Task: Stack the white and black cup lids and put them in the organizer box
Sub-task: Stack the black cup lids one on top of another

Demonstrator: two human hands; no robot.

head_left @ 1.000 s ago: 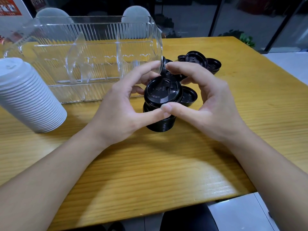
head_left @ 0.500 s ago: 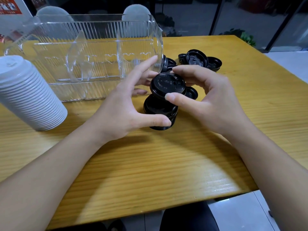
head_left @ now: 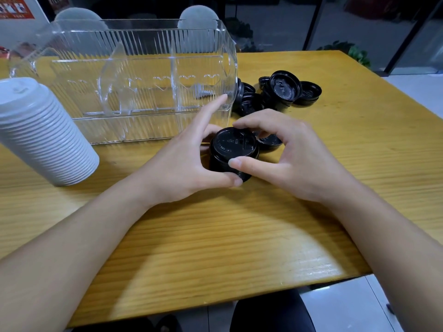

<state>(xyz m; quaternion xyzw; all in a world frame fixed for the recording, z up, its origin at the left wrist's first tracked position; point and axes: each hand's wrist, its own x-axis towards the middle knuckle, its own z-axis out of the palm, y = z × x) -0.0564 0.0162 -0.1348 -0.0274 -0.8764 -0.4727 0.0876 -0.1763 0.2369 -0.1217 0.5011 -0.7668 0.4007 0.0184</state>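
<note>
The left hand [head_left: 184,164] is cupped around the left side of a short stack of black lids [head_left: 233,153], its thumb pressed at the base and its index finger stretched out free. The right hand [head_left: 292,159] is closed on the stack's top lid, thumb at the near rim, fingertips on the far edge. The stack is stood on the wooden table [head_left: 239,236], just before the clear organizer box [head_left: 134,77]. Loose black lids [head_left: 285,92] are heaped behind, beside the box's right end. A tall stack of white lids [head_left: 43,135] is set at the left.
</note>
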